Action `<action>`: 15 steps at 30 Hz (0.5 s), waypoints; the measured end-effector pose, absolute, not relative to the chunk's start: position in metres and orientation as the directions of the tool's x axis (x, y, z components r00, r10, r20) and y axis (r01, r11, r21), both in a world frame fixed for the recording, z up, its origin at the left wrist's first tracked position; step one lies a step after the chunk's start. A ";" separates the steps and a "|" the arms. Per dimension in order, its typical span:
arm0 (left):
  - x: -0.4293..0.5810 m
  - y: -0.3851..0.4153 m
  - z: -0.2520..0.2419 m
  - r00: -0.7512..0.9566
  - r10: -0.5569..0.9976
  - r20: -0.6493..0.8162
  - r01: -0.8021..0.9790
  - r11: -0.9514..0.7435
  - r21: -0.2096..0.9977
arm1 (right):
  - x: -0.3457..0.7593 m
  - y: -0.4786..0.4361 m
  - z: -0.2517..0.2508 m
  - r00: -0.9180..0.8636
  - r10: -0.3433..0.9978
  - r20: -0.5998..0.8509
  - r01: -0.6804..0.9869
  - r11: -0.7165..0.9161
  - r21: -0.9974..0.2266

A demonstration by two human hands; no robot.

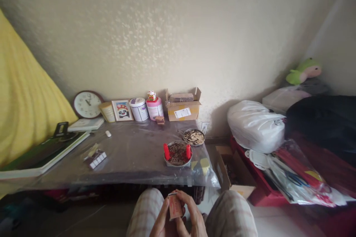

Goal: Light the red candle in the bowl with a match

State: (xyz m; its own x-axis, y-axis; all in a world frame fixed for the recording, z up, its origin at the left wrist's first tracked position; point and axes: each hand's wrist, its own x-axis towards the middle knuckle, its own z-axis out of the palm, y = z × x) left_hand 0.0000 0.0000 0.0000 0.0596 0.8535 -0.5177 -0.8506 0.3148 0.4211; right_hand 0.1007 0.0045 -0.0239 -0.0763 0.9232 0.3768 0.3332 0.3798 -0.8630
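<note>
A small, flat matchbox point(175, 207) with a reddish-brown face is held upright between my two hands, low in the view and above my knees. My left hand point(160, 220) grips its left side, fingers mostly hidden behind it. On the other side, my right hand point(191, 214) has its fingers curled about the top and right edge. Beyond them on the table stands a round tin point(178, 163) with dark, speckled contents and two red candle-like sticks point(166, 152) at its sides. Just behind it is a round dish of loose matchsticks point(194, 137).
A plastic-covered table point(133, 155) lies before me, bearing a wrapped pack of small boxes point(97, 159). Along the wall stand a clock point(88, 104), a panda picture point(122, 110), two canisters point(139, 109) and an open carton point(183, 110). Another carton point(236, 177) and bags point(256, 126) sit right.
</note>
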 end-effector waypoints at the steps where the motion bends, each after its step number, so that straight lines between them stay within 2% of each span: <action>1: -0.001 -0.001 0.004 0.128 0.862 -0.491 -0.869 0.336 0.364 | 0.103 0.005 -0.023 -0.112 0.913 0.392 0.319 0.407 -0.856; 7: -0.005 -0.006 0.013 0.202 0.912 -0.357 -0.913 0.307 0.269 | 0.109 0.008 -0.009 -0.246 0.847 0.472 0.275 0.528 -0.804; 15: -0.004 -0.010 0.012 0.246 0.910 -0.333 -0.926 0.323 0.198 | 0.108 0.008 -0.004 -0.262 0.838 0.478 0.282 0.540 -0.793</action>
